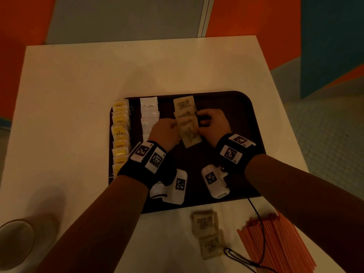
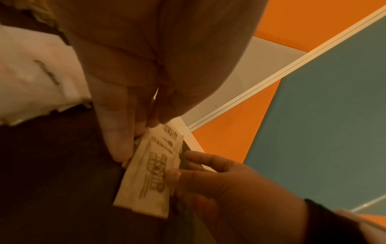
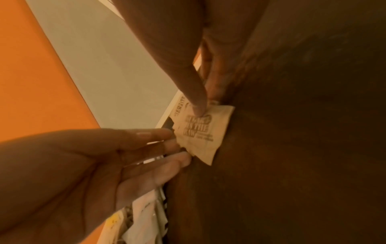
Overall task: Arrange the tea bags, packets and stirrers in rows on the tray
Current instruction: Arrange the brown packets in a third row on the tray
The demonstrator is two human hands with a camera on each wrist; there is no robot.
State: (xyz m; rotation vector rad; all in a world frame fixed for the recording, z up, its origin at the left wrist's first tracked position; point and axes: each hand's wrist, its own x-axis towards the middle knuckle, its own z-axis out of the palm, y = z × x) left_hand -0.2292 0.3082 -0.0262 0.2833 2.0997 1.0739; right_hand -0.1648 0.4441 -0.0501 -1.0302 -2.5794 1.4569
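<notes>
A dark tray (image 1: 239, 115) lies on the white table (image 1: 78, 85). It holds a row of yellow tea bags (image 1: 120, 133), a row of white packets (image 1: 149, 111) and a short row of brown packets (image 1: 184, 105). Both hands meet at the nearest brown packet (image 1: 190, 135). My left hand (image 1: 175, 128) lays straight fingers (image 2: 117, 132) against its left edge. My right hand (image 1: 200, 126) pinches its right edge, thumb on the printed face (image 3: 198, 130). Orange stirrers (image 1: 275, 245) lie on the table at the near right.
Two loose brown packets (image 1: 205, 223) sit on the table just in front of the tray. A pale round cup or bowl (image 1: 14, 243) stands at the near left corner. A black cord (image 1: 256, 213) runs across the stirrers. The tray's right part (image 1: 232, 164) is bare.
</notes>
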